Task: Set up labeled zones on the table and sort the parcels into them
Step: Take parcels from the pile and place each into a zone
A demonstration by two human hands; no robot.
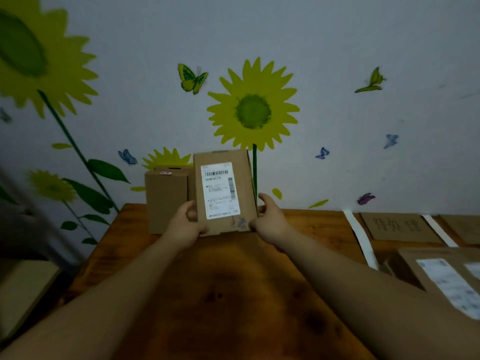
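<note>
I hold a flat cardboard parcel (223, 193) upright above the wooden table (233, 294), its white shipping label facing me. My left hand (185, 224) grips its lower left edge and my right hand (267, 216) grips its lower right edge. Behind it at the table's far side stand more cardboard boxes (166, 201) against the wall. On the right lies a cardboard zone label (397, 227) with handwritten characters, bordered by white tape strips (361, 240). Another labelled parcel (446, 279) lies at the right front.
The wall with sunflower and butterfly stickers rises directly behind the table. A second tape strip (439, 229) and another cardboard sheet (465, 227) lie further right. A pale box or shelf (23, 289) stands off the table's left edge.
</note>
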